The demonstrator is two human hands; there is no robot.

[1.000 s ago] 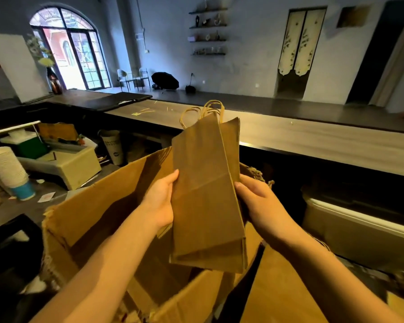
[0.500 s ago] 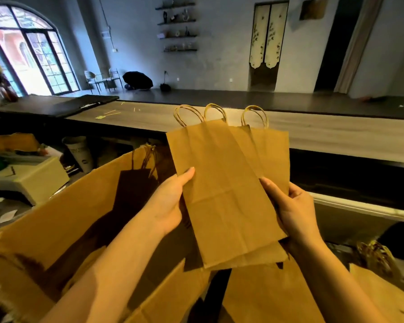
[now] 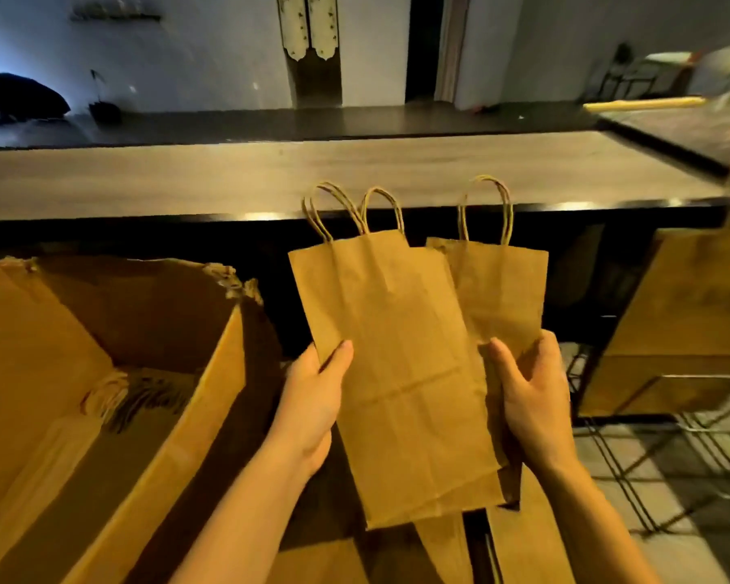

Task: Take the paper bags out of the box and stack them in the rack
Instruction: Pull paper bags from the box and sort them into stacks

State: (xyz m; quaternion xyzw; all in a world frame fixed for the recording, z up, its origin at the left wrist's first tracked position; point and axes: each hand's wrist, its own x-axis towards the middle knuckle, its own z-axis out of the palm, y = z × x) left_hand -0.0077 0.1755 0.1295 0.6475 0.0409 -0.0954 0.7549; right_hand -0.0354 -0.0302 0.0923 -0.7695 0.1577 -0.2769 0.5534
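I hold a small fanned bundle of flat brown paper bags (image 3: 401,364) upright in front of me, twisted handles up. My left hand (image 3: 312,406) grips the bundle's left edge, thumb on the front bag. My right hand (image 3: 532,398) grips the right edge, thumb over the rear bag (image 3: 502,288). The open cardboard box (image 3: 211,398) stands at the left, with more bags' handles (image 3: 135,398) showing inside. At the right stands a wire rack (image 3: 666,419) with larger brown bags (image 3: 700,314) in it.
A long wooden counter (image 3: 355,174) runs across just behind the bags, with a dark front below it. More flat brown paper lies below my hands (image 3: 523,541). Tiled floor shows under the rack at the lower right.
My view and both hands have swung right, away from the box. The bags have fanned further apart, and the rack with its bags has come into sight at the right.
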